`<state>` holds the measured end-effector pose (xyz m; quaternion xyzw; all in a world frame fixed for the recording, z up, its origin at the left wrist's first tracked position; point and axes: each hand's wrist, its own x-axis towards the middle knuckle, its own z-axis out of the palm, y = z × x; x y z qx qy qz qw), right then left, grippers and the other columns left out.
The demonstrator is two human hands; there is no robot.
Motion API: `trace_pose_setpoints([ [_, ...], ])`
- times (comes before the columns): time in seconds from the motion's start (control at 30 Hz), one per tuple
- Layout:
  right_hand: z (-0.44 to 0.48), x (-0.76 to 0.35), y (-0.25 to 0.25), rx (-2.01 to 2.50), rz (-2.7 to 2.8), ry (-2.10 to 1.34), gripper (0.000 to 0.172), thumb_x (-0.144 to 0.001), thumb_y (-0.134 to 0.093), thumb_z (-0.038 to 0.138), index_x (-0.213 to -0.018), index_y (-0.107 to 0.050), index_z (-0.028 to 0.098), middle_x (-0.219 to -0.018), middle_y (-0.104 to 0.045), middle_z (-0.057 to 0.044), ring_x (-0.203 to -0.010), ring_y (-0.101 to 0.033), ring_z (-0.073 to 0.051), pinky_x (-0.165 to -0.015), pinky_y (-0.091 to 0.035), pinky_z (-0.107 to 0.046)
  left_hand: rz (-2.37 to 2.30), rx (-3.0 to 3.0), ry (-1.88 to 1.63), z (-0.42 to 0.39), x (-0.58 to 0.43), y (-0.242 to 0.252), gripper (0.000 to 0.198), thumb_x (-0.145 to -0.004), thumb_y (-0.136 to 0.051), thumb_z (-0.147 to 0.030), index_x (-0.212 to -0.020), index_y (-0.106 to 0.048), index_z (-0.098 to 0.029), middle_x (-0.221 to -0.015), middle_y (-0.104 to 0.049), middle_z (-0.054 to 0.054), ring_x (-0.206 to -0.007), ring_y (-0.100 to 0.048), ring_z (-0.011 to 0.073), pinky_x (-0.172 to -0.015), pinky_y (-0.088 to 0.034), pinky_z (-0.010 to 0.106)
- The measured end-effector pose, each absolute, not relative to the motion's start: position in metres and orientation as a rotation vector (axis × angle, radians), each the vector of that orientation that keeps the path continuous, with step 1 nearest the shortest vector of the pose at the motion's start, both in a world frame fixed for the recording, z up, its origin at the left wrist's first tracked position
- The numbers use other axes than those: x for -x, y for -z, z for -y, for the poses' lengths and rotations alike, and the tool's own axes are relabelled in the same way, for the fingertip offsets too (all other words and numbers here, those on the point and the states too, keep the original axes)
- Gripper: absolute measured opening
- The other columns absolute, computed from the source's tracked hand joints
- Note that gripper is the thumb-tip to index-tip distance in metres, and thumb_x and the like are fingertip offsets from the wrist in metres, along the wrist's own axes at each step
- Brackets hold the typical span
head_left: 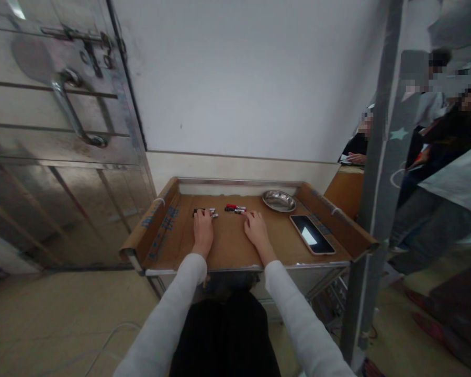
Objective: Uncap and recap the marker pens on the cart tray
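Note:
On the cardboard-lined tray of a small cart, my left hand [203, 229] rests with its fingers curled over a group of small black-and-silver pieces [214, 212]. Their silver ends stick out to the right; the rest is partly hidden under the fingers. To the right lies a second group, with a small red piece [231, 206] and dark pieces with silver tips beside it. They look like lighters, but are too small to be sure. My right hand [256, 228] is at the silver ends of this group, fingers bent and somewhat apart, with nothing visible in its grasp.
A round metal dish [279, 201] sits at the tray's back right, with a phone [312, 234] in front of it. Raised cardboard sides [337, 222] edge the tray. A metal door [58, 136] is at left, a grey post [377, 173] at right, with people beyond.

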<state>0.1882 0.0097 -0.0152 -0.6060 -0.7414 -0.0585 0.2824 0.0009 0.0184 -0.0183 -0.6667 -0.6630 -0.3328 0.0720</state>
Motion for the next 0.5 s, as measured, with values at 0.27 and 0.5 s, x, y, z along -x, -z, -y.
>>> trace_pose_setpoints([
  [0.27,-0.018,-0.185,0.011,1.771,1.973,0.279,0.027,-0.089,-0.040,0.020,-0.106,-0.060,0.018,-0.099,-0.055,-0.012,-0.095,-0.048,-0.023,-0.084,-0.038,-0.034,2.028,1.984,0.938,-0.028,-0.006,0.013,0.029,-0.086,-0.028,-0.003,-0.097,-0.055,-0.005,-0.097,-0.053,0.018,-0.097,-0.049,0.0267,-0.088,-0.039,0.040],
  [0.5,-0.026,-0.182,0.011,1.800,2.001,0.289,0.021,-0.089,-0.045,0.026,-0.100,-0.061,0.019,-0.101,-0.056,-0.012,-0.097,-0.049,-0.023,-0.084,-0.037,-0.034,1.692,2.306,0.994,-0.036,-0.027,0.014,0.024,-0.085,-0.033,-0.004,-0.096,-0.053,-0.013,-0.096,-0.054,0.013,-0.096,-0.051,0.0233,-0.089,-0.040,0.038],
])
